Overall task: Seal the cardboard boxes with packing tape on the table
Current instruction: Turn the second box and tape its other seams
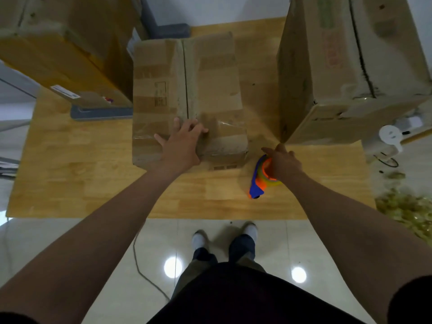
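Note:
A brown cardboard box [210,90] stands in the middle of the wooden table [81,183], its top flaps closed along a centre seam. My left hand [182,143] rests flat on the box's near top edge, fingers spread over the seam. To the right of the box, my right hand [284,163] grips a blue and orange tape dispenser [258,181] that sits on the table. The hand covers the dispenser's right part.
A tall cardboard box [350,66] stands at the table's right. Another large box [63,50] rises at the back left, over a grey base [100,112]. A white device [390,136] is off the right edge. Tiled floor and my feet lie below.

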